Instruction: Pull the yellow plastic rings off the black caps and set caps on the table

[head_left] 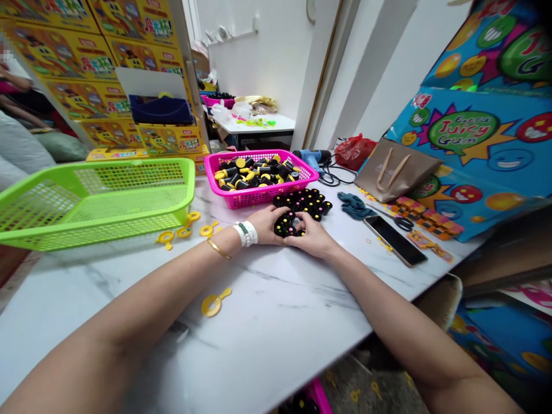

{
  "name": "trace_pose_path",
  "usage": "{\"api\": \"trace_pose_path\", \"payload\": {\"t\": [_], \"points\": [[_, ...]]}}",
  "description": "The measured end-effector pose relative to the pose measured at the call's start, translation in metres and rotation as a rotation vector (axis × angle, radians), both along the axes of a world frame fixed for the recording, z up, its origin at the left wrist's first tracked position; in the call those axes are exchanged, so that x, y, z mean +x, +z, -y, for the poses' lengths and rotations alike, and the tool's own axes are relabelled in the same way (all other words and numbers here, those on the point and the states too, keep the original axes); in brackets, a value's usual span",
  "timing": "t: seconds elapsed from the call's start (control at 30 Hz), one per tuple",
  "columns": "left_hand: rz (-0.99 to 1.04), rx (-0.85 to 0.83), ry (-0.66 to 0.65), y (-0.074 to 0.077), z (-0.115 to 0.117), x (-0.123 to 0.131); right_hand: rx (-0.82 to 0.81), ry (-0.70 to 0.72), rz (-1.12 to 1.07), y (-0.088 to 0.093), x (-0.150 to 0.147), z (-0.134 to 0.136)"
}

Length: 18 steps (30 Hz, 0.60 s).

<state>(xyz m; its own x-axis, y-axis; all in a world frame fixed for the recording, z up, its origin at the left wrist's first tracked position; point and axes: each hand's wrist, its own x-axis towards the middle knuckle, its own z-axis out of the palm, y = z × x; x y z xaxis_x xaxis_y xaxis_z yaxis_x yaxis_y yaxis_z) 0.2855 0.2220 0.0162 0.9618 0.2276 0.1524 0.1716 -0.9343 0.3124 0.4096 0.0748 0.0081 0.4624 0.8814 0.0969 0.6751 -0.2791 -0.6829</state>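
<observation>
Both my hands are cupped around a small cluster of black cylinders with yellow tops [288,224] standing on the white marble table [267,322]. My left hand [265,224] presses the cluster from the left, my right hand [310,237] from the right and front. A larger group of the same black cylinders [304,202] stands just behind. A pink basket [259,195] full of loose black and yellow cylinders sits further back.
A green basket [99,198] stands at the left. Yellow ring-shaped pieces [214,303] lie scattered on the table. A phone [394,240], scissors, a blue cloth [353,206], a brown bag [394,169] and a blue glue gun [313,156] lie at the right.
</observation>
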Motion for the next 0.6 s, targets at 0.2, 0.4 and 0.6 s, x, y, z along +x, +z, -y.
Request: {"api": "trace_pose_path", "payload": {"t": [0.2,0.4,0.6], "points": [[0.021,-0.039,0.030,-0.001,0.042,-0.053,-0.067,0.145,-0.077,0.010,-0.038,0.038],[-0.041,-0.048,0.099,0.007,0.094,-0.118,-0.106,0.211,-0.058,0.018,-0.091,0.077],[-0.071,-0.021,0.182,0.010,0.108,-0.132,-0.088,0.237,0.030,0.024,-0.111,0.091]]}}
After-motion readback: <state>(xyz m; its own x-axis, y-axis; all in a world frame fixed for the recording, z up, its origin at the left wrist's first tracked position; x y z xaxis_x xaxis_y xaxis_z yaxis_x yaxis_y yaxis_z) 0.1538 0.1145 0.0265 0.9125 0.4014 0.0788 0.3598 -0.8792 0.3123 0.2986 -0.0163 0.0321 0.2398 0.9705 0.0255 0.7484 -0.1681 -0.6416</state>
